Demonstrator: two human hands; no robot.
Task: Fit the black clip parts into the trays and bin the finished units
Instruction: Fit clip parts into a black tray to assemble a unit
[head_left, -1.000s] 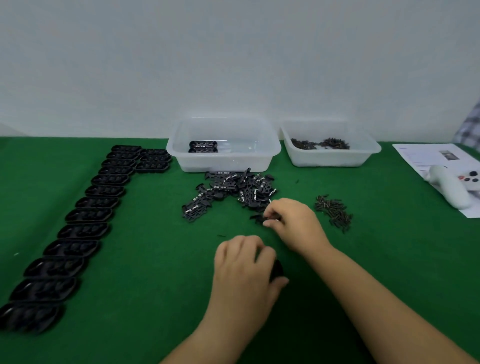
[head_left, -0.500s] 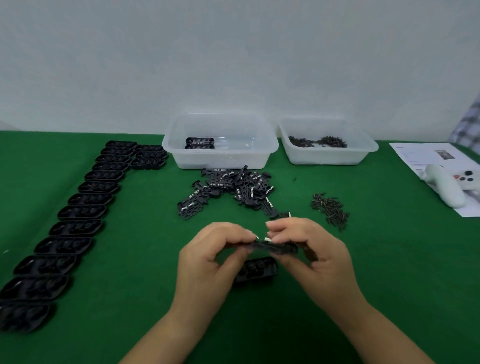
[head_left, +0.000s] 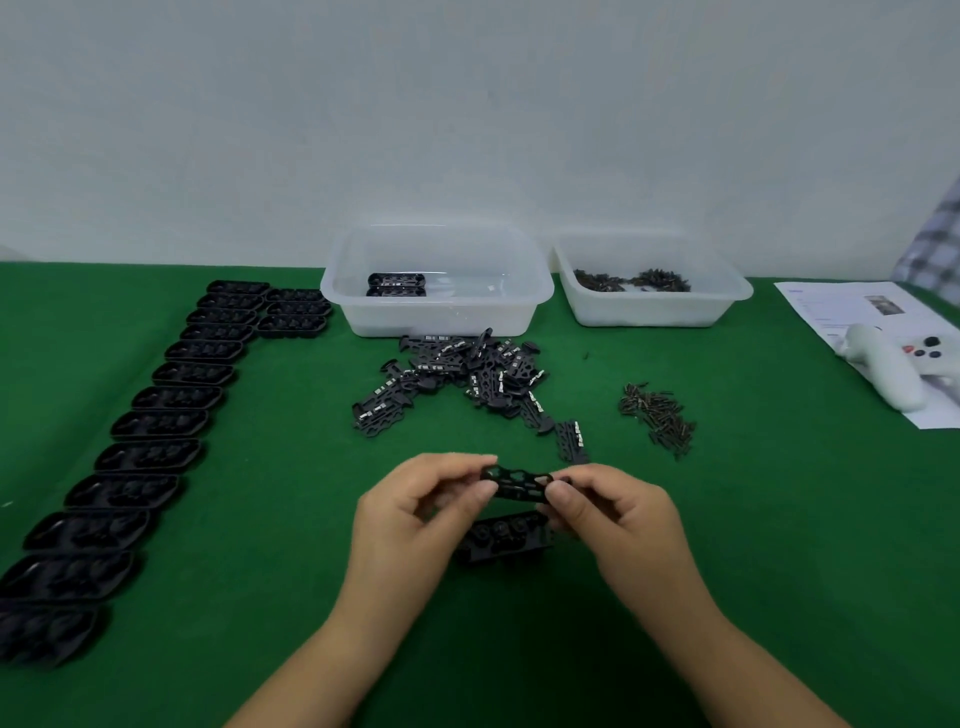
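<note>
Both hands hold one flat black clip part (head_left: 517, 483) in the air above the green table. My left hand (head_left: 415, 514) pinches its left end and my right hand (head_left: 618, 519) pinches its right end. Directly below it lies a single black tray (head_left: 506, 538) on the cloth. A loose pile of black clip parts (head_left: 467, 379) lies further back. A long row of black trays (head_left: 156, 426) runs down the left side. The clear bin (head_left: 436, 306) at the back holds two finished units (head_left: 396, 285).
A second white bin (head_left: 649, 306) with dark screws stands at the back right. A small heap of screws (head_left: 657, 418) lies on the cloth to the right. A white controller (head_left: 883, 374) rests on a paper sheet (head_left: 852, 312) at the far right.
My right hand picked a clip part from the pile and brought it near. My left hand left the tray and took the part's other end. The part is now tilted more towards me.
</note>
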